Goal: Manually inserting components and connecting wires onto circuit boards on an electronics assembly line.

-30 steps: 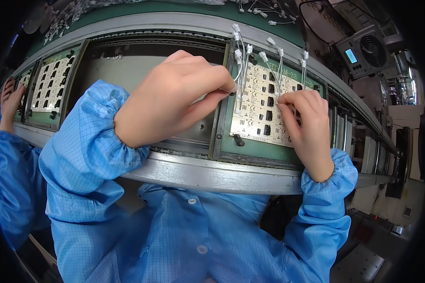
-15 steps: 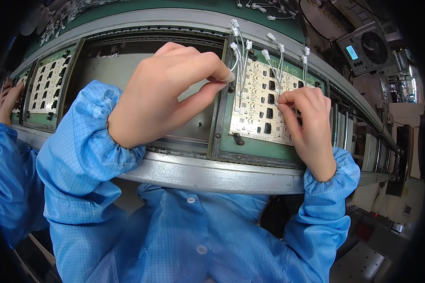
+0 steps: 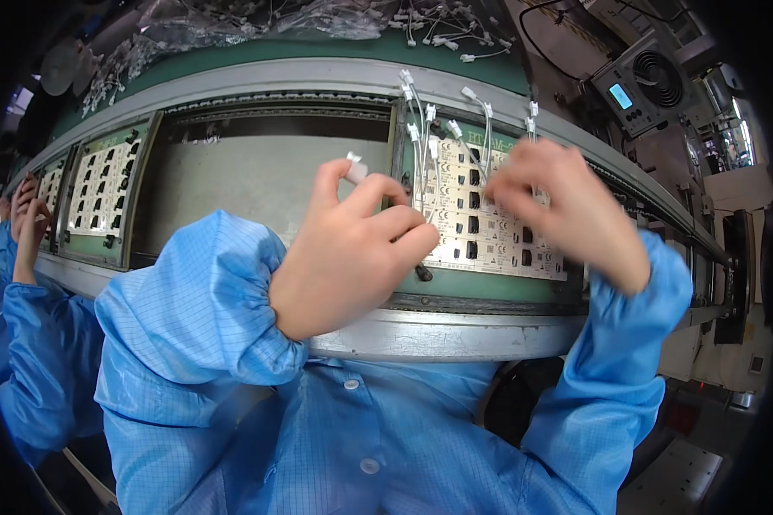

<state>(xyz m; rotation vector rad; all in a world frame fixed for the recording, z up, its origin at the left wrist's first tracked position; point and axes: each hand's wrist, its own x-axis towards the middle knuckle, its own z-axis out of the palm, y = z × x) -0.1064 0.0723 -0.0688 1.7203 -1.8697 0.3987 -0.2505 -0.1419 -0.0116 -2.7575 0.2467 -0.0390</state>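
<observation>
Flat green worktop (image 3: 335,50) with thin white-plugged wires (image 3: 467,58) spans the background; your curled left hand (image 3: 361,245) is at the left edge of the cream rectangular circuit-board panel (image 3: 494,232), your blurred right hand (image 3: 558,202) above it, both grips impossible to tell

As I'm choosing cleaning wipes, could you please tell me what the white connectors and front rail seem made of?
The white connectors look like moulded plastic, smooth and opaque; the exact type isn't visible. The front rail seems bare metal, perhaps aluminium: silvery grey, scuffed, with bright reflections.
</observation>
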